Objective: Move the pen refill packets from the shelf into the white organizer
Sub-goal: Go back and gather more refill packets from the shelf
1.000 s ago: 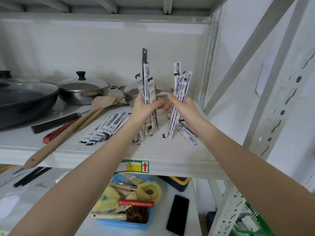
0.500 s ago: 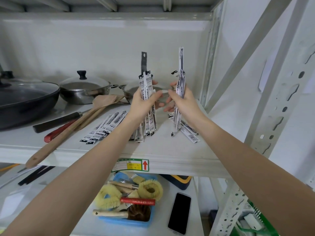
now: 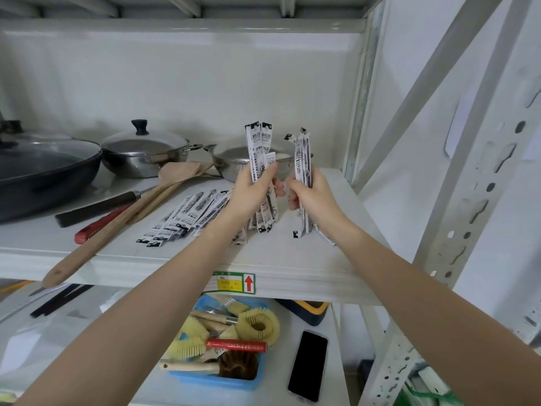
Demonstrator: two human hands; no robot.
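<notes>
Two bundles of pen refill packets stand upright on the shelf (image 3: 292, 259), toward its right end, bottom ends touching or just above the surface (can't tell which). Left bundle (image 3: 261, 159) is clamped in the left hand (image 3: 251, 191), fingers wrapped round the middle, thumb side toward the camera. Right bundle (image 3: 303, 171) is squeezed edge-on in the right hand (image 3: 310, 194), also fully curled shut around it. The two hands are close together, fingertips nearly meeting btwn the bundles. More loose packets (image 3: 187, 215) lie flat in a fanned row just left of the left wrist, near the shelf's front edge; a couple more lie under the right wrist. Further left: wooden spatula (image 3: 123, 218) angled over the front edge, a red-handled tool (image 3: 99, 224) and a dark-handled one beside it. Along the back: black pan (image 3: 44, 171) at left, lidded steel pot (image 3: 143, 153), steel bowl (image 3: 231, 162) behind the hands. Lower shelf: blue tray of brushes (image 3: 222, 347), phone (image 3: 307, 366) to its right
</notes>
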